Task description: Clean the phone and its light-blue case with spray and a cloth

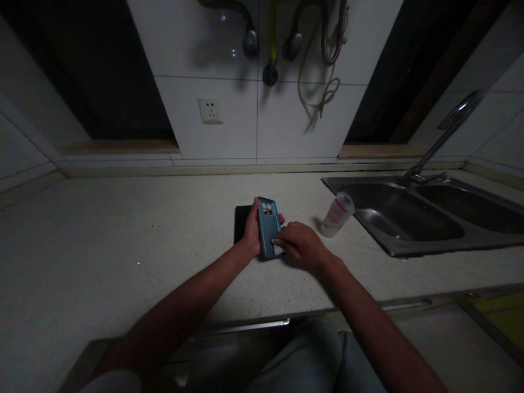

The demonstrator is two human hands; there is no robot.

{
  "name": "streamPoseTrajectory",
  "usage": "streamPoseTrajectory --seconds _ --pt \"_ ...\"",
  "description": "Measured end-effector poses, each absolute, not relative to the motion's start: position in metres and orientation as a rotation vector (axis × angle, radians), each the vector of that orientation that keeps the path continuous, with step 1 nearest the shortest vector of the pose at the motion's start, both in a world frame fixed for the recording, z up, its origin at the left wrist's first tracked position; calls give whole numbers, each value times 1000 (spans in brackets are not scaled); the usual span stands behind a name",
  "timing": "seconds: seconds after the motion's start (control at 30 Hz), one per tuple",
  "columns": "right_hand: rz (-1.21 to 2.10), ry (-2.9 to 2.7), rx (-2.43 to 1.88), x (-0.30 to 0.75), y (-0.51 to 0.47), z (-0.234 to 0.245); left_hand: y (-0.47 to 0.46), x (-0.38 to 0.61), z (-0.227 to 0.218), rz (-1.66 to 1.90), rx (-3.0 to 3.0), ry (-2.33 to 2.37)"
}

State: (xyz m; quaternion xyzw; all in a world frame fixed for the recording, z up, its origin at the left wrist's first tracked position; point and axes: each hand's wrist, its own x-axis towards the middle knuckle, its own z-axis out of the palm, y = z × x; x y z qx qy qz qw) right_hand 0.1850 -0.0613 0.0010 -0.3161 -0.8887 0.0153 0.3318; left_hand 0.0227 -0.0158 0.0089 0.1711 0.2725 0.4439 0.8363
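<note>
A blue-green phone case [268, 226], its hollow inner side facing up and its camera cutouts at the far end, lies tilted in my left hand [252, 229]. The fingers of that hand wrap around the case from below and its left side. My right hand [301, 243] pinches a small white wipe [278, 249] against the inside of the case near its lower end. Partly hidden behind my left hand, a flat black phone-like slab [241, 221] lies on the counter.
A translucent plastic cup [338, 214] with pink print stands right of my hands on the pale countertop [184, 218]. Beyond it is a double steel sink [393, 248] with a faucet [444, 134]. A wall socket [210, 111] and pipes are on the tiled wall.
</note>
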Motion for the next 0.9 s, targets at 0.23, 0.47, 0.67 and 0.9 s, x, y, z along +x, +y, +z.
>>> streamPoseTrajectory --seconds 0.23,0.47,0.67,0.9 --pt "269 -1902 -1029 194 -59 1 -20 28 5 998 425 531" --pt "612 -1459 -1140 184 -54 -7 -23 32 4 996 478 609" --pt "598 -1148 -1139 193 -46 -5 -22 29 7 1030 356 585" --pt "528 -1031 -1108 192 -44 -3 -27 30 1 710 394 475"
